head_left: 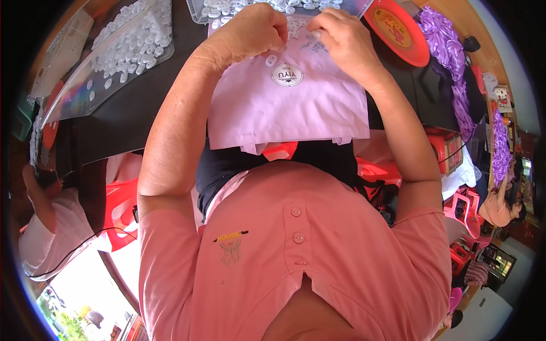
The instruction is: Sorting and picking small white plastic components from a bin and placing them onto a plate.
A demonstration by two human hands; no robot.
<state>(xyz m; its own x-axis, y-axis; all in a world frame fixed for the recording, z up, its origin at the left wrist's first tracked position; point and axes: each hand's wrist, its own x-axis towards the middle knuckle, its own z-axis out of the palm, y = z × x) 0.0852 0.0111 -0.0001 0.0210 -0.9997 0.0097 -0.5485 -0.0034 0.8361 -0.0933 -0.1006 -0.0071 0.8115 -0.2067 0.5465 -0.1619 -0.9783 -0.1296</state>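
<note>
A light pink fabric bag [284, 116] with short straps lies across the table edge in front of me, a round printed badge on it. My left hand [253, 33] is closed above its upper left part, fingertips pinched; what they hold, if anything, is hidden. Just below those fingers rests a small white oval piece [271, 60] with dark marks. My right hand [348, 45] is closed over the bag's upper right, thumb and fingers pinched near a small pale thing I cannot make out. Between the hands lie several small white pieces [294, 26].
Beyond the bag stands a clear plastic tray [196, 12] of white oval pieces. Another clear container [74, 105] with such pieces is at left on the dark table [122, 133]. A red plate [398, 31] and shiny purple ribbon bundles [443, 37] are at right. Another person [60, 227] sits at left.
</note>
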